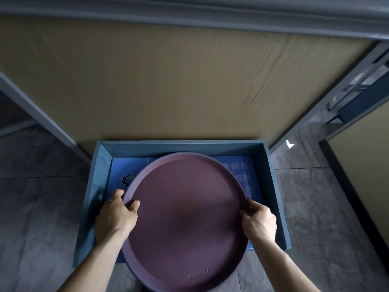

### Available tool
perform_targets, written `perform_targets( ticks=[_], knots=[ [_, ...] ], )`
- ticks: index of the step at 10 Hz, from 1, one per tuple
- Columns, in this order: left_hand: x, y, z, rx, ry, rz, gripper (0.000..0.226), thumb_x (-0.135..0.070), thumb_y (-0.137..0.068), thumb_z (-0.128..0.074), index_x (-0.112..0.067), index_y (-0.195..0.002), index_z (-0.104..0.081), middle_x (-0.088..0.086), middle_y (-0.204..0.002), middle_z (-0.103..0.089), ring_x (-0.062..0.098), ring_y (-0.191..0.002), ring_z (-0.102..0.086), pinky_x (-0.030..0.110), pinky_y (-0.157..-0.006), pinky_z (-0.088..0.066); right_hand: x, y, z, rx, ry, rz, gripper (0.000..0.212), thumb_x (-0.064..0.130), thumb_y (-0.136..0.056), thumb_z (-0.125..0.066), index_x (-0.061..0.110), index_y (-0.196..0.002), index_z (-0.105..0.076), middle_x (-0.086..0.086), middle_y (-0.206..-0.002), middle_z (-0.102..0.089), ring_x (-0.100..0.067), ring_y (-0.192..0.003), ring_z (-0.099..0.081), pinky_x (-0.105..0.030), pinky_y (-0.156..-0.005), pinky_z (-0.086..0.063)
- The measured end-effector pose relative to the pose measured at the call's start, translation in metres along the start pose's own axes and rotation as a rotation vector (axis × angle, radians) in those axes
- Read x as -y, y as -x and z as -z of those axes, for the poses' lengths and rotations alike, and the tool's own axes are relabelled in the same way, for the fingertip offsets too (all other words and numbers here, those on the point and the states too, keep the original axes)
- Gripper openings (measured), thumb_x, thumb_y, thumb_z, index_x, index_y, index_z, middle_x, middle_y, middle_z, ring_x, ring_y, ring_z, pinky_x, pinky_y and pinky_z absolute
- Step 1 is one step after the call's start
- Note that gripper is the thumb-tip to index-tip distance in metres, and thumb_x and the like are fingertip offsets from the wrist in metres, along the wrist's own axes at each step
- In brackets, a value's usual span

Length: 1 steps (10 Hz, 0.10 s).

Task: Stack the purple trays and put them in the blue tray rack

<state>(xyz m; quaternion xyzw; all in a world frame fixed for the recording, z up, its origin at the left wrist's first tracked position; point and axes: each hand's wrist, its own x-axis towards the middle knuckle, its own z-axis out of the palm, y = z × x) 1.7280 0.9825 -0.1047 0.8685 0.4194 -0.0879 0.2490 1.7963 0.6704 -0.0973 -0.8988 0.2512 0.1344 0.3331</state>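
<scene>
A round purple tray (pixel 185 216) with a raised rim fills the lower middle of the view. It hangs over the blue tray rack (pixel 99 171), an open blue box on the floor with a blue printed sheet on its bottom. My left hand (pixel 115 216) grips the tray's left rim, thumb on top. On the opposite rim my right hand (pixel 259 222) holds on the same way. The tray's near edge sticks out past the rack's front. Whether more trays lie under this one is hidden.
A tan wood-grain panel (pixel 179 81) with grey framing rises directly behind the rack. Grey stone floor tiles (pixel 42 207) lie on both sides. A grey metal frame and a dark blue bracket (pixel 357 106) stand at the right.
</scene>
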Motion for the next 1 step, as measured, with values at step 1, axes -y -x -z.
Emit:
perform_targets(
  ticks=[1],
  knots=[
    [-0.0072, 0.0143, 0.0061, -0.047, -0.108, -0.056, 0.068, -0.049, -0.087, -0.063, -0.021, -0.145, -0.040, 0.016, -0.136, -0.052, 0.038, -0.119, -0.057, 0.046, -0.081, -0.051, 0.0099, 0.0071, 0.0109, 0.014, 0.325, 0.164, 0.039, 0.034, -0.085, -0.060, 0.031, -0.124, -0.060, -0.002, -0.111, -0.059, -0.027, -0.101, -0.054, -0.035, -0.080, -0.047]
  ],
)
